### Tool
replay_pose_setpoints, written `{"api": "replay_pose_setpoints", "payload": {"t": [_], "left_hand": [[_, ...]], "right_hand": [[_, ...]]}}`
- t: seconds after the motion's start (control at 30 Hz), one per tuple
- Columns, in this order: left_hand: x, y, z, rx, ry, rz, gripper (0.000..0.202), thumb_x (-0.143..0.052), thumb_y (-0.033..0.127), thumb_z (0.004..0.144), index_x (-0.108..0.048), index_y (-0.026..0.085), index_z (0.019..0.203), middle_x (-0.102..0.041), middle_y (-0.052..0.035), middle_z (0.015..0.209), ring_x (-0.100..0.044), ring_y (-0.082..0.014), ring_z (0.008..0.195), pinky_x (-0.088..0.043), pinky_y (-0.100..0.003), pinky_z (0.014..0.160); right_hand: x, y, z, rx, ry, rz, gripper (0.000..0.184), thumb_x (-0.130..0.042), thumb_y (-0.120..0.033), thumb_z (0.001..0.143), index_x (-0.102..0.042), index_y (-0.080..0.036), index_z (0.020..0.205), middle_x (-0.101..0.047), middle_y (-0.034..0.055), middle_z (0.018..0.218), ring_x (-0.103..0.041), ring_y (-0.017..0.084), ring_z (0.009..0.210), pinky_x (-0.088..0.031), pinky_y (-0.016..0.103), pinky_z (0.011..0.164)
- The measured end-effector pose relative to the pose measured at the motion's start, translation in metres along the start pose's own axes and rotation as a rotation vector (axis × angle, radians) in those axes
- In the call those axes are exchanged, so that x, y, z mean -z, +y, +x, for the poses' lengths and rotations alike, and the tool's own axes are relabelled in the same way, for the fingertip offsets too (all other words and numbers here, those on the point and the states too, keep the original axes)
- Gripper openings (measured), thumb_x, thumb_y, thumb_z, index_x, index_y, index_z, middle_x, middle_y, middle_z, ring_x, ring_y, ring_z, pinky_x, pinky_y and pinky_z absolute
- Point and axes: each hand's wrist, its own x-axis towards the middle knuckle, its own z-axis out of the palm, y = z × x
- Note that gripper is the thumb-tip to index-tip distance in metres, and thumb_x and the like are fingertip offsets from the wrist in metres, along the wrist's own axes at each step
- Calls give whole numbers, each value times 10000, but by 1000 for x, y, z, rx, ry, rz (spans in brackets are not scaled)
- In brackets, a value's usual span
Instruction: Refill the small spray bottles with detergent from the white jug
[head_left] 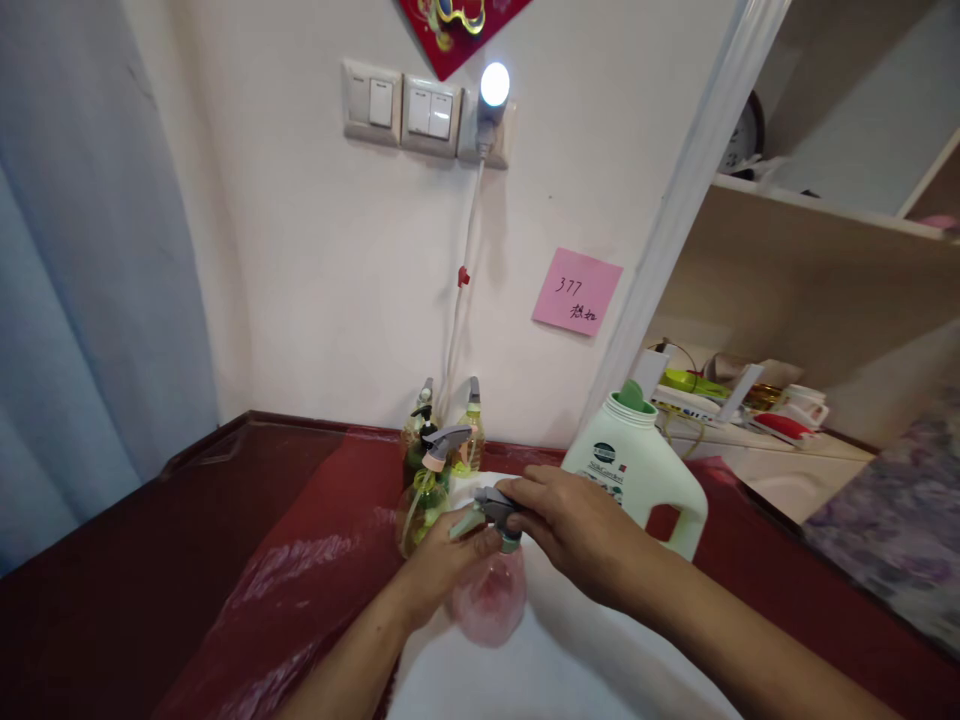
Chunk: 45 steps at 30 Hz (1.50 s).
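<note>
Left hand (441,562) wrapped round pink spray bottle (491,602), just below right hand (581,525) clamped on its trigger head (489,504). Bottle over white basin (570,660), near table (150,560) back edge.

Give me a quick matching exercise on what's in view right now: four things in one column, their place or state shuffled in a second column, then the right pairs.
Things:
1. pink spray bottle
2. white jug
3. sticky note
4. plug-in lamp

Places or states:
A. pink, stuck on the wall
B. lit, in the wall socket
C. gripped by the left hand and the right hand
D. standing on the red table beside the right hand, with a green cap

Pairs: 1-C, 2-D, 3-A, 4-B.
</note>
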Motion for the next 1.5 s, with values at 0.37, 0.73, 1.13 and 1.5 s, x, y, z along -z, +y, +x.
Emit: {"api": "replay_pose_setpoints", "payload": {"t": [0.37, 0.73, 1.13, 1.5], "left_hand": [[-5, 2, 0, -22, 8, 1, 485, -893, 473, 715, -739, 215, 1096, -734, -70, 1075, -623, -287, 1096, -441, -423, 1008], [-9, -3, -1, -55, 24, -52, 620, -957, 360, 640, -666, 260, 1179, -711, -46, 1141, -622, -244, 1099, -435, -396, 1022], [0, -4, 2, -41, -2, -16, 497, -901, 396, 729, -723, 225, 1160, -750, -64, 1115, -636, -262, 1108, -446, -395, 1013], [4, 3, 0, -26, -53, 48, 529, -927, 395, 678, -745, 231, 1147, -765, -87, 1134, -658, -298, 1124, -466, -415, 1004]], "right_hand": [[1, -1, 2, -9, 6, 3, 152, -573, -148, 970, -669, -225, 1059, -625, 13, 928, -555, 175, 830, -313, 277, 677], [1, -4, 0, -27, 2, 0, 167, -589, -133, 960, -679, -221, 1068, -634, 21, 938, -569, 183, 846, -313, 279, 680], [0, -3, 2, -27, 22, -14, 168, -596, -146, 961, -673, -243, 1073, -629, 9, 926, -583, 193, 835, -337, 290, 672], [-82, 19, -60, -169, 684, 450, 363, -593, -374, 982, -471, -306, 1317, -608, 51, 1151, -600, 233, 1055, -507, 379, 922]]}}
